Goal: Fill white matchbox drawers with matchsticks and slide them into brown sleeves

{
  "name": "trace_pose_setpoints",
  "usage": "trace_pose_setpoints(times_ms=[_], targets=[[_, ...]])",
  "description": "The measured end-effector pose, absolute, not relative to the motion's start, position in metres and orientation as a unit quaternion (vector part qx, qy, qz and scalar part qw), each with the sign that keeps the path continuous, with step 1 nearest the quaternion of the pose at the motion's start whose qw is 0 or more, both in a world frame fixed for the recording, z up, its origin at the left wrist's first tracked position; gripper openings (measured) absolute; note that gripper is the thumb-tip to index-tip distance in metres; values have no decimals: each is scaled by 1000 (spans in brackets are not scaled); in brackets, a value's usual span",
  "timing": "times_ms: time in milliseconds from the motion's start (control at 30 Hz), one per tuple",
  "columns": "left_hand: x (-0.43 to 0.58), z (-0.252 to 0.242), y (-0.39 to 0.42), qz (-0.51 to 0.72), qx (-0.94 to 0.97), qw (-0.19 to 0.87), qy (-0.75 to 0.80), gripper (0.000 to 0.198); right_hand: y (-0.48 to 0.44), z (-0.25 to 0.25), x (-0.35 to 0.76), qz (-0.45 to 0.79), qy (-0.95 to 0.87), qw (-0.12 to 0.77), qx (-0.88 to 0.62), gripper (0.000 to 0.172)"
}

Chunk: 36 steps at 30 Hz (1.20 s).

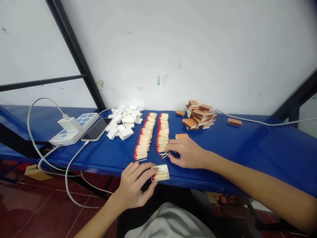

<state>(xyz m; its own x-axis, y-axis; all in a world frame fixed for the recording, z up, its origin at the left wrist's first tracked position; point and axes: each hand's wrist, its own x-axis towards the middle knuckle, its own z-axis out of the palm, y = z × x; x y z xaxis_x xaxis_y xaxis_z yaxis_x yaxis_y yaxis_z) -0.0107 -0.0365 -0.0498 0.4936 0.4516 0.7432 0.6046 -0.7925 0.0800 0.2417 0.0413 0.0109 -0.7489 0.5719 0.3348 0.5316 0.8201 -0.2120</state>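
Note:
My left hand [135, 183] grips a small white matchbox tray [166, 168] at the table's front edge, thumb below and fingers on its upper side. Red-tipped matches [162, 176] lie side by side in that tray. At the near end of the right-hand row of matches [162, 132], my right hand [184, 152] pinches a few loose matches [164, 155] between thumb and fingers. A second long row of matches [145, 135] runs parallel on the left, heads also to the left. Just behind my right hand lies an orange matchbox [182, 136], partly covered by it.
White empty trays [125, 120] are heaped at the back left. Orange matchboxes [199, 115] are piled at the back right, with a single matchbox [234, 122] farther right. A phone [97, 129], a power strip [74, 130] and looping white cables [68, 175] occupy the blue table's [247, 158] left.

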Motion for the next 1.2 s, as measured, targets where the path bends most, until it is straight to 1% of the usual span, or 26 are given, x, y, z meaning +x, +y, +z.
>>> trace_pose_setpoints(times_ms=[267,600,700,867,1200], targets=[[-10,-49,-35,-400,-857,101,-308,30,42,5,240,67,-935,205,-283,11],[-10,-49,-36,-402,-856,105,-309,29,36,5,235,61,-927,257,-266,12],[-10,-49,-36,-400,-857,102,-309,29,39,8,239,49,-930,248,-266,10],[-10,-48,-36,-401,-855,106,-310,28,42,10,243,43,-941,209,-263,12],[-8,-46,-36,-404,-854,110,-308,27,40,9,240,77,-935,203,-279,11]])
